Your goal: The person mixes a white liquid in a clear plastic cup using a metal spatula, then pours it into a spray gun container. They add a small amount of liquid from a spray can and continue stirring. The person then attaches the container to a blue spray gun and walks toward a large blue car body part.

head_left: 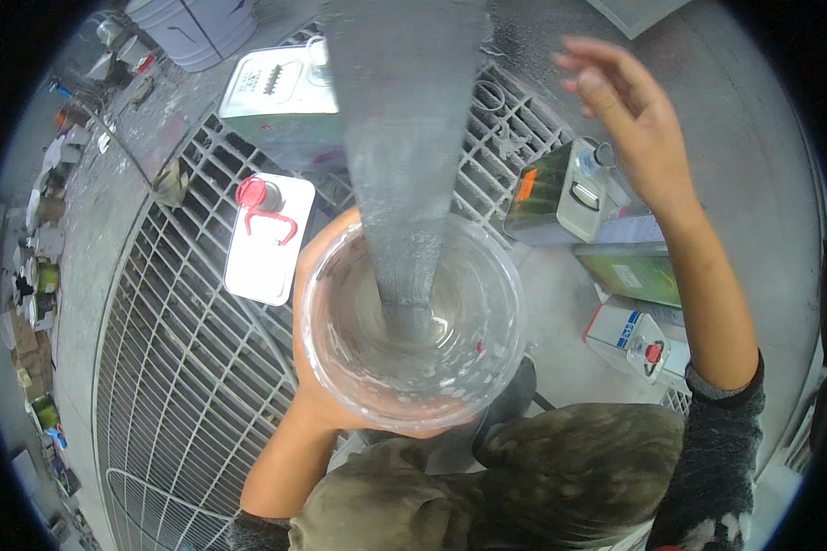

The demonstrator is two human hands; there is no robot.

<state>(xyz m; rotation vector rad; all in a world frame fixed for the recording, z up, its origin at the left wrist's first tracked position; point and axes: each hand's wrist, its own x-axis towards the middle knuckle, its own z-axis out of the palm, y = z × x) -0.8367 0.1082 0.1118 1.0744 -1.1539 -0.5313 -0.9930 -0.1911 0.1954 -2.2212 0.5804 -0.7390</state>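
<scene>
A clear plastic tub (pixel 503 303) sits in the middle, seen from above, with smears on its inner wall. My left hand (pixel 314 275) wraps round its left side and underside. A wide, flat grey stirring stick (pixel 400 138) stands in the tub and rises toward the top of the view; its lower end reaches the bottom. My right hand (pixel 641 129) is raised at the upper right with nothing in it, fingers loosely bent and apart. Nearest to it is a green-sided metal can (pixel 560 193) with a clear spout cap.
A white can with red cap and handle (pixel 271 239) stands on a metal grating (pixel 184 303) at left. Behind it are a larger can (pixel 276 92) and a white bucket (pixel 193 28). More cans, including a red-capped one (pixel 625 340), stand at right. Clutter lines the far left.
</scene>
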